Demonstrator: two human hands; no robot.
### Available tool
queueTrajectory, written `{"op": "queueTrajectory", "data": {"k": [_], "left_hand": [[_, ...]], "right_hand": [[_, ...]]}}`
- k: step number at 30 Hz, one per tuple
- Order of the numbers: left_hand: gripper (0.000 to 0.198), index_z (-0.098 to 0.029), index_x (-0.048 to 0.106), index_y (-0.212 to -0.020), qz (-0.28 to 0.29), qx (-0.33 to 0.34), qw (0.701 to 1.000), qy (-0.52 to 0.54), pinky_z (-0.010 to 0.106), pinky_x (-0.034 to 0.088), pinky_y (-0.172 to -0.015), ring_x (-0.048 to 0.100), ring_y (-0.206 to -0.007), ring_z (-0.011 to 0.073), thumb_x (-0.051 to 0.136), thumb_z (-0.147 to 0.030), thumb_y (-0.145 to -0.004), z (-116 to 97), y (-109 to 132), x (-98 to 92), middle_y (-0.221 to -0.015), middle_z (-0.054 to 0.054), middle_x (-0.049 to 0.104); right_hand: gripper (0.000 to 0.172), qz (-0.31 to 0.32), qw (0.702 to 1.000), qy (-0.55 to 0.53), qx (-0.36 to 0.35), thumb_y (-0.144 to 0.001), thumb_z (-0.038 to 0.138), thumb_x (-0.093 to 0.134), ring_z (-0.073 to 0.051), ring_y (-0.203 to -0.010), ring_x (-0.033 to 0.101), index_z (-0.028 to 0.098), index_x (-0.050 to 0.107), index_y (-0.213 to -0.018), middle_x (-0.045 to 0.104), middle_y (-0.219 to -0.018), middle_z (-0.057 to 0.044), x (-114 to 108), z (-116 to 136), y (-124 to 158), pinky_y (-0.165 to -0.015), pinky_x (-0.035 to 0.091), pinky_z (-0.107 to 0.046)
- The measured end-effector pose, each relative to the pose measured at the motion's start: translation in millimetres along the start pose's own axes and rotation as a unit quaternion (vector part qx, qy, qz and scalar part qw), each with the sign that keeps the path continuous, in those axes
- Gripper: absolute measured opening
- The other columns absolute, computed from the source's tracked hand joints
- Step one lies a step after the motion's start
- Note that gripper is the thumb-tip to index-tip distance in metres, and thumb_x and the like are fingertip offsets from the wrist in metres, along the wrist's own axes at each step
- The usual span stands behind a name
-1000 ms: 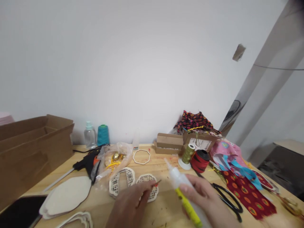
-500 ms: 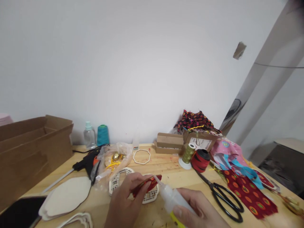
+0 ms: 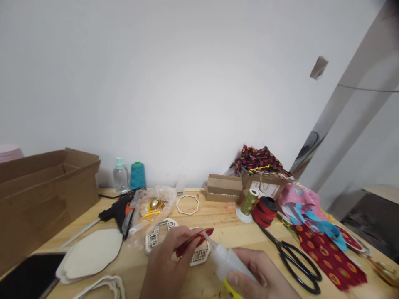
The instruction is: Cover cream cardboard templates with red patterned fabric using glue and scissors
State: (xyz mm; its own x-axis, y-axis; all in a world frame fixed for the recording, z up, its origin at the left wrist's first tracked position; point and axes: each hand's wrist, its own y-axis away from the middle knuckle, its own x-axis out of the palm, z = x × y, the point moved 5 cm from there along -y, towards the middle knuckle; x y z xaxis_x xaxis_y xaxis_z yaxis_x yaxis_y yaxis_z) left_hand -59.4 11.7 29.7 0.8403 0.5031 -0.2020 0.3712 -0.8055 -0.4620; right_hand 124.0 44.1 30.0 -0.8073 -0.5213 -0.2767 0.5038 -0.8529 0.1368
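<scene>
Between the thumb and fingers of my left hand (image 3: 171, 257) is a small red patterned fabric piece (image 3: 187, 245), held tilted above the table. My right hand (image 3: 258, 274) is closed around a translucent glue bottle (image 3: 229, 261) with a yellow part low on it. The bottle's thin nozzle points up and left, its tip at the fabric piece's right end; whether it touches, I cannot tell. Behind and below my left hand lie cream lattice frames (image 3: 201, 256), partly hidden by my fingers.
At left are a cardboard box (image 3: 46, 195), a black glue gun (image 3: 115, 214), a stack of cream blanks (image 3: 90, 255) and a dark phone-like slab (image 3: 29, 276). To the right lie black scissors (image 3: 299, 265), a red thread spool (image 3: 264, 211) and red patterned cloth (image 3: 330, 257).
The view has shifted slightly, so table objects sit a little further right. The fabric piece is tilted a bit differently, and the nozzle stays at its right end. Both grips are unchanged.
</scene>
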Motion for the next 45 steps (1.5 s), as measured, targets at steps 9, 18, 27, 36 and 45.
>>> {"op": "queueTrajectory", "data": {"k": [9,18,27,36,45], "left_hand": [[0.008,-0.024,0.055,-0.078,-0.002,0.003,1.0,-0.025,0.021,0.054,-0.059,0.066,-0.071,0.0155,0.058,-0.029,-0.072,-2,-1,0.1,-0.08,-0.002,0.071],[0.008,-0.025,0.055,-0.078,-0.018,0.022,0.999,-0.033,0.02,0.054,-0.06,0.066,-0.071,0.0139,0.059,-0.028,-0.071,0,-1,-2.3,-0.079,-0.004,0.071],[0.007,-0.026,0.06,-0.079,-0.015,0.062,0.995,-0.07,0.017,0.053,-0.058,0.065,-0.065,0.0111,0.057,-0.026,-0.073,-13,-3,-3.0,-0.076,-0.006,0.07],[0.016,-0.026,0.064,-0.086,-0.018,0.171,0.964,-0.203,0.016,0.053,-0.059,0.066,-0.069,0.0111,0.052,-0.024,-0.076,-24,-2,-4.4,-0.082,-0.005,0.072],[0.018,-0.029,0.063,-0.088,0.029,0.136,0.964,-0.227,0.018,0.053,-0.064,0.066,-0.075,0.0115,0.051,-0.025,-0.076,-19,1,1.8,-0.084,-0.007,0.071]], "right_hand": [[0.051,0.017,0.999,0.035,-0.022,-0.065,0.061,0.053,-0.017,-0.066,0.05,0.014,0.063,-0.081,0.054,-0.066,-0.001,-1,10,0,-0.059,0.04,-0.023],[0.055,0.046,0.999,0.018,-0.022,-0.062,0.064,0.053,-0.014,-0.059,0.046,0.013,0.062,-0.08,0.051,-0.062,0.0,2,16,-1,-0.054,0.036,-0.02],[0.057,-0.001,1.0,0.002,0.002,-0.061,0.062,0.056,-0.019,-0.072,0.053,0.014,0.061,-0.092,0.058,-0.073,-0.003,0,1,-1,-0.063,0.041,-0.024],[0.052,0.007,1.0,0.015,0.019,-0.064,0.057,0.057,-0.02,-0.076,0.053,0.013,0.06,-0.09,0.058,-0.077,-0.003,0,15,1,-0.066,0.04,-0.026],[0.044,0.008,0.998,-0.049,0.032,-0.06,0.056,0.062,-0.015,-0.056,0.053,0.013,0.059,-0.073,0.056,-0.059,0.0,-13,15,-8,-0.051,0.039,-0.022]]}}
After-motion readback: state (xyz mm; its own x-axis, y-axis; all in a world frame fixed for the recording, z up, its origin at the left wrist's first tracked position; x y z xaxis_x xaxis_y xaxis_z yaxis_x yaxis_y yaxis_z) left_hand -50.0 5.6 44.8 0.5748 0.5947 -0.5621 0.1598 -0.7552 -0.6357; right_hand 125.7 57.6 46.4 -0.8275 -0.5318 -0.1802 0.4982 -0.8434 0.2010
